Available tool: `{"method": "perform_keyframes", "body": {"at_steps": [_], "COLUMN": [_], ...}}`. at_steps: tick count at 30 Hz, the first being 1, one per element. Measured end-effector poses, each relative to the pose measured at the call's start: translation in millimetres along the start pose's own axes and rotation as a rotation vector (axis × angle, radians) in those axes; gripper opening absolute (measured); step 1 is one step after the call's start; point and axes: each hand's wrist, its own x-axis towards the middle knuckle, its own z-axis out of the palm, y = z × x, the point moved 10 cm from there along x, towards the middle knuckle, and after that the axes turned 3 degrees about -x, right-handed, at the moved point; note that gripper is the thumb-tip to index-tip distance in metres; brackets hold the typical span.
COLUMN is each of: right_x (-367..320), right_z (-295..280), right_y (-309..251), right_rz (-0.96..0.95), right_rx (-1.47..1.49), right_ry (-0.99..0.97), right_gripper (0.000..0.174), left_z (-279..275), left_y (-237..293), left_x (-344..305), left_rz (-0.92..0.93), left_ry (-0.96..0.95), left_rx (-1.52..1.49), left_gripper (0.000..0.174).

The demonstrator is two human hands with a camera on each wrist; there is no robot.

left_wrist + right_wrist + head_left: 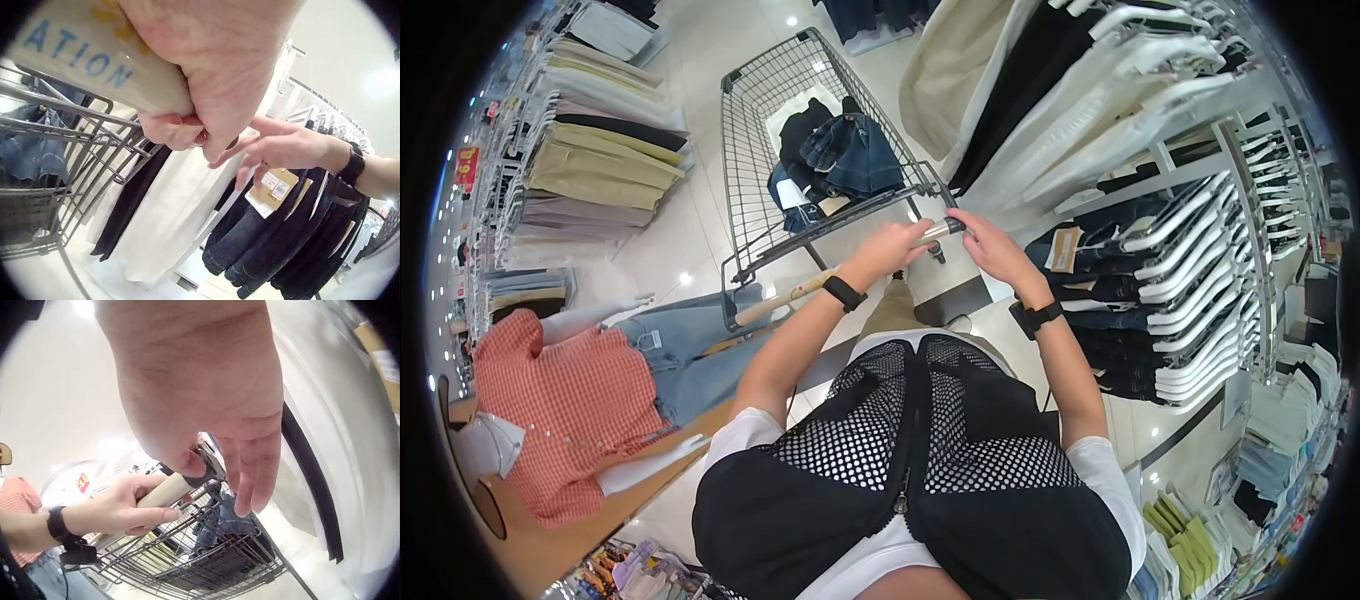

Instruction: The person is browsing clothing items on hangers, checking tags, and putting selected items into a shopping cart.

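My left hand (890,250) grips the cream handle (75,56) of a wire shopping cart (743,140), its fingers curled round the bar in the left wrist view. My right hand (997,250) is at the handle's black right end, its thumb up against that end in the right wrist view. Its other fingers (257,481) extend loosely past the bar without wrapping it. Inside the cart lie dark blue denim (862,155) and a black garment (800,130), with a white tag (793,194) near the handle side.
Close on the right hangs a rack of dark jeans (1100,290) on white hangers, with long white garments (1090,110) beyond. At left, a mannequin in a red checked shirt (570,410) and light jeans stands on a wooden base. Folded trousers (605,165) hang further up the left side.
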Motion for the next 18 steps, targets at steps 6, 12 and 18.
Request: {"method": "perform_keyframes", "body": {"at_steps": [6,12,18], "right_x": [34.0,42.1,50.5], "right_z": [14.5,29.4,32.3], "right_y": [4.3,11.6,3.9], "right_rz": [0.144,0.138,0.208], "right_rx": [0.042,-0.072,0.087], "right_ry": [-0.072,-0.086,-0.003], "right_gripper": [0.023,0.022,0.050], "left_z": [-1.2,15.3,3.8], "left_y": [-2.8,-16.6,-6.1], "left_x": [-3.6,-5.6,-4.2], "left_rz": [0.050,-0.022,-0.011], "left_ry": [-0.053,-0.130,-0.222], "left_rx": [0.009,0.000,-0.205], "left_gripper": [0.040,0.041,0.038]}}
